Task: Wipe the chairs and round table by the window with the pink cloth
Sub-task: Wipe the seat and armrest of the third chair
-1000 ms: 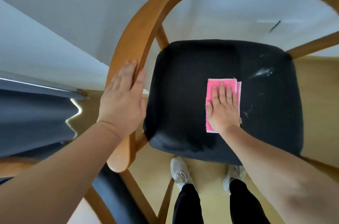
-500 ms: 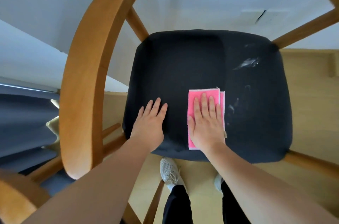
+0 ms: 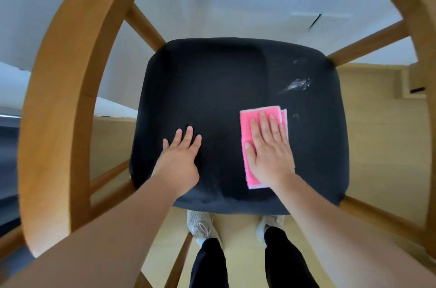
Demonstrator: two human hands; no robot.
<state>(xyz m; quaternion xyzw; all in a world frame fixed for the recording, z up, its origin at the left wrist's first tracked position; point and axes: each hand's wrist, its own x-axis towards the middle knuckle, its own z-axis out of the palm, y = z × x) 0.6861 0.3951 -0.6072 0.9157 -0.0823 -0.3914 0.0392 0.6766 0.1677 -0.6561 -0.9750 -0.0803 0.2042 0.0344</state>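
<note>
Hands, two: right hand [image 3: 271, 153] laid flat with fingers straight and close together, palm pressing the pink cloth [image 3: 247, 122] onto the black seat [image 3: 212, 89]; left hand [image 3: 180, 158] also flat, fingers slightly spread, holding nothing, resting bare on the seat. Pink cloth: folded to a long rectangle, on the seat's right half toward its near edge, largely covered by the right hand, pale edging visible along its far and right sides. Left hand: left of the seat's middle, toward the near edge, apart from the cloth. Whitish smear [image 3: 297, 85]: on the seat's far right part, beyond the cloth. Chair frame [image 3: 54, 122]: curved wooden rail arching around the seat's left, far and right sides, with spokes running in to the seat's corners. Below the seat's near edge: pale shoes [image 3: 200, 226], black trouser legs [image 3: 210, 264], light wooden floor [image 3: 377, 146].
</note>
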